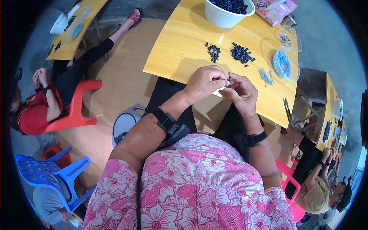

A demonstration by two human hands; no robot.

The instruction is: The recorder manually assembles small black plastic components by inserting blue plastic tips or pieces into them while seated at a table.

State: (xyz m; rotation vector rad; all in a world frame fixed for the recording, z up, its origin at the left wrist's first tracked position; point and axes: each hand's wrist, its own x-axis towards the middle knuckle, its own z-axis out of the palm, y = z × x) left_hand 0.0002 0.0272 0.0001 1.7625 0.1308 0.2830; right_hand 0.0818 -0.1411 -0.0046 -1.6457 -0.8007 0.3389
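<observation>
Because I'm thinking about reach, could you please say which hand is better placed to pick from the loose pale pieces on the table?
Probably the right hand: it is nearer the loose pale pieces, while the left hand would likely reach past it. A small dark part shows at their fingertips.

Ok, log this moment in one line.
left fingers: on dark part; right fingers: at same part; table: dark piles, bowl

no readable text, labels, numbers, signs
</observation>
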